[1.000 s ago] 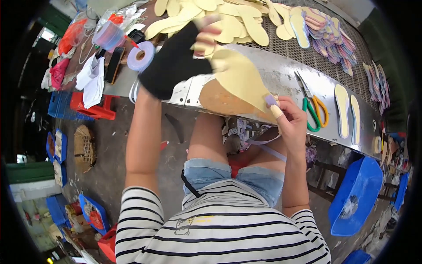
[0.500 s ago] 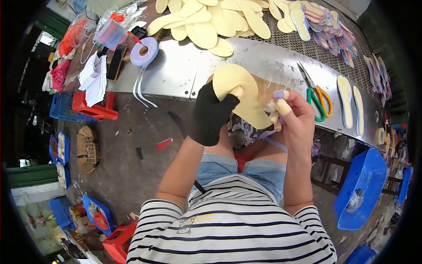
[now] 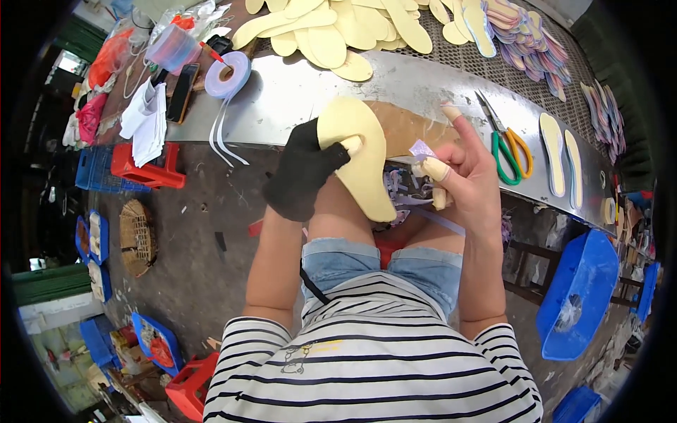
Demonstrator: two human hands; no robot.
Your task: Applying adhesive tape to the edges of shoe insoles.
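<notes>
Holds a pale yellow insole (image 3: 352, 151) in the black-gloved left grip (image 3: 305, 169), closed on one side of the broad end, with the thumb pressed on the near face and the fingers hidden behind. Carries it raised at the near edge of the metal tabletop (image 3: 282, 92), broad end up and narrow end pointing down over the lap, probably to turn the face toward the eyes and leave the right-hand edge free. Pinches a small purple strip (image 3: 422, 149) in the right grip (image 3: 469, 176), apparently drawn narrow between the taped thumb and a bent finger (exact contact too small to tell), with the index finger lifted away, perhaps for a clearer view of the strip. Shows a brown sheet (image 3: 405, 127) on the tabletop, partly hidden behind the insole, perhaps laid there to shield the metal. Has scissors (image 3: 508, 151) just right of the right grip, handles toward the body, likely for a quick reach. Sets two pale insoles (image 3: 553, 155) farther right, side by side, well apart from the yellow heap (image 3: 338, 32), presumably to avoid mixing. Parks a tape roll (image 3: 229, 74) at left, loose ends draped over the edge, perhaps for easy pulling.
</notes>
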